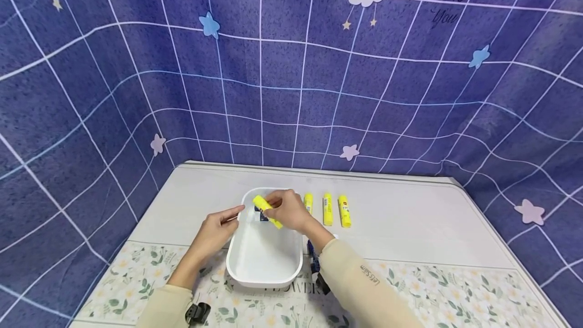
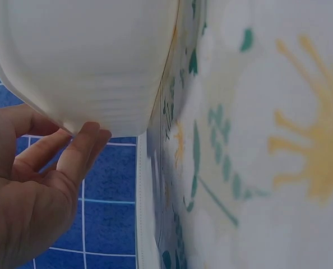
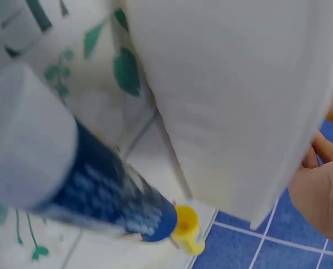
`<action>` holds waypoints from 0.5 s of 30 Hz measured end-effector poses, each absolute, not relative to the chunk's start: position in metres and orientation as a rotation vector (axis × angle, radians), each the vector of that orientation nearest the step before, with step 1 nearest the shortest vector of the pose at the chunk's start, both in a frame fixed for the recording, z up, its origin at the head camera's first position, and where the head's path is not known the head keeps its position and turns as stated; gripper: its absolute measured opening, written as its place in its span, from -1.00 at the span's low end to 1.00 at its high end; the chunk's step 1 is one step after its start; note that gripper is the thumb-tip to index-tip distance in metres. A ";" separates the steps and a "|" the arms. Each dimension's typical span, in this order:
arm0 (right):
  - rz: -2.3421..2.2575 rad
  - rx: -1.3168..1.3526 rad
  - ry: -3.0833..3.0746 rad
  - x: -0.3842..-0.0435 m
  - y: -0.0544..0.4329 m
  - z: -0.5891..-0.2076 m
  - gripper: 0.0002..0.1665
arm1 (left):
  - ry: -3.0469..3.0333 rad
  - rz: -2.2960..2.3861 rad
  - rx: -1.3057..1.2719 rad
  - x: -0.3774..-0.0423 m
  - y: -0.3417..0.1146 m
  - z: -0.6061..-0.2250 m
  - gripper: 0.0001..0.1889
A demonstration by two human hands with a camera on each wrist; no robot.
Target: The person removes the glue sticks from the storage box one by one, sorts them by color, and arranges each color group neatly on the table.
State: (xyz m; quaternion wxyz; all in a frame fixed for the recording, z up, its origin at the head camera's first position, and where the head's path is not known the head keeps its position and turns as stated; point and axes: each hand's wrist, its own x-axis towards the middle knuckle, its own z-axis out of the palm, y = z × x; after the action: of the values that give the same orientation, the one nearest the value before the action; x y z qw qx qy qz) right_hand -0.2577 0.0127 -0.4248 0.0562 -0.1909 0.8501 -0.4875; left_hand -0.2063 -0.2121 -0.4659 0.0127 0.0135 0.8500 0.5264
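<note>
A yellow glue stick (image 1: 261,203) lies between the thumb and fingers of my right hand (image 1: 291,210), tilted above the far end of a white tub (image 1: 265,262). Under it in the tub is a dark blue item with white marks (image 1: 263,216), partly covered. My left hand (image 1: 217,231) holds the tub's left rim; the left wrist view shows its fingers (image 2: 83,147) against the outer wall. In the right wrist view, my right hand (image 3: 322,196) is above the opposite rim, its held glue stick hidden there.
Right of the tub stand several yellow glue sticks, including one (image 1: 327,209) and the outermost (image 1: 344,211). A blue tube with a white end (image 3: 107,185) is beside the tub, below my right forearm. A flowered cloth (image 1: 437,287) covers the near table; a blue curtain hangs behind.
</note>
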 end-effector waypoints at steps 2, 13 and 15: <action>-1.515 -0.535 2.570 -0.260 0.019 -0.420 -0.68 | 2.660 1.636 0.038 -0.206 -0.212 -0.465 -0.51; -1.767 -0.386 2.499 -0.275 0.056 -0.412 -0.64 | 2.672 1.630 0.017 -0.205 -0.210 -0.466 -0.52; -1.841 -0.354 2.478 -0.279 0.064 -0.412 -0.64 | 2.672 1.630 0.029 -0.205 -0.211 -0.465 -0.51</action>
State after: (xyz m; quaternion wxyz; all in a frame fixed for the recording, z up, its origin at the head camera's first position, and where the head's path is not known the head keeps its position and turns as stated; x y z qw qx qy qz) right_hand -0.2795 0.0639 -0.4115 0.0171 -0.1138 0.7974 -0.5924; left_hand -0.2052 -0.2105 -0.4655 0.0056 0.0092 0.8537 0.5207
